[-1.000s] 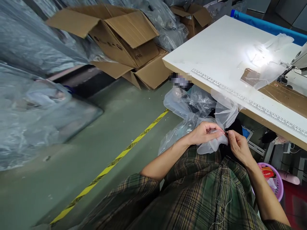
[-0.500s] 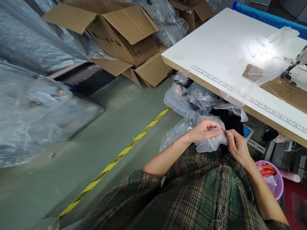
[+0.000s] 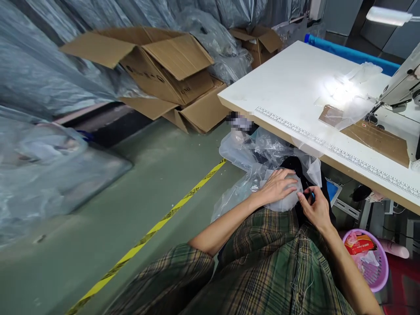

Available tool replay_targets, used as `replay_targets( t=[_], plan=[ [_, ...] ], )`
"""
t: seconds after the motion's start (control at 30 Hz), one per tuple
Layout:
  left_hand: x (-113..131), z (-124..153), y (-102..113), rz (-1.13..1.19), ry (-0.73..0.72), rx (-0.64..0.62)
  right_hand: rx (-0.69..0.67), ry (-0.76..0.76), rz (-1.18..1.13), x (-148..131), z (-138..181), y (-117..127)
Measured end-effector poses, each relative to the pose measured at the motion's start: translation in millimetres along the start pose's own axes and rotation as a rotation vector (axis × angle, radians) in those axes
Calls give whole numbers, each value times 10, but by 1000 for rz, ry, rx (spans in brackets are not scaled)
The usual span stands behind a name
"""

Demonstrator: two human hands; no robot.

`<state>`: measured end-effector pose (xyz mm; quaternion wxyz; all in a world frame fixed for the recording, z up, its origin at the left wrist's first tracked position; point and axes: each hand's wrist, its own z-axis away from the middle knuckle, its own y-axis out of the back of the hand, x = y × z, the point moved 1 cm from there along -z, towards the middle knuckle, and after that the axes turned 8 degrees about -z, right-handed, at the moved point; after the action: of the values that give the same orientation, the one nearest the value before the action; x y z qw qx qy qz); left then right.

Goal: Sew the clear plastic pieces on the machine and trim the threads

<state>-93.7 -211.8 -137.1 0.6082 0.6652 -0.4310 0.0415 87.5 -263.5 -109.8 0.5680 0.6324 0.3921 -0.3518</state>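
Note:
My left hand (image 3: 278,186) lies over a small piece of sheer white fabric (image 3: 285,202) held on my lap, its fingers curled on the cloth. My right hand (image 3: 314,209) is pinched at the fabric's right edge and holds a small tool with a blue handle (image 3: 312,195); I cannot make out its tip. Black cloth (image 3: 297,168) and a clear plastic bag (image 3: 252,153) sit just beyond my hands, under the table edge. More sheer fabric (image 3: 352,87) lies on the white sewing table (image 3: 295,83) by the sewing machine (image 3: 402,83).
Open cardboard boxes (image 3: 164,70) stand on the green floor to the left, with large plastic-wrapped bundles (image 3: 42,162) around them. A yellow tape line (image 3: 164,218) crosses the floor. A purple basket (image 3: 369,260) sits low at the right. A ruler strip (image 3: 328,146) runs along the table's front edge.
My hands have sunk lower onto my lap with the fabric. The loose fabric that stood up above my hands has dropped. The view has tilted up, showing more of the machine.

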Motion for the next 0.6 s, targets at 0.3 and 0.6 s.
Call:
replay_targets(
  t=[0.3, 0.6],
  plan=[
    [267, -395, 5, -103, -69, 561, 402, 347, 11, -189, -103, 180],
    [266, -676, 114, -160, 81, 558, 587, 388, 445, -55, -502, 1]
  ],
)
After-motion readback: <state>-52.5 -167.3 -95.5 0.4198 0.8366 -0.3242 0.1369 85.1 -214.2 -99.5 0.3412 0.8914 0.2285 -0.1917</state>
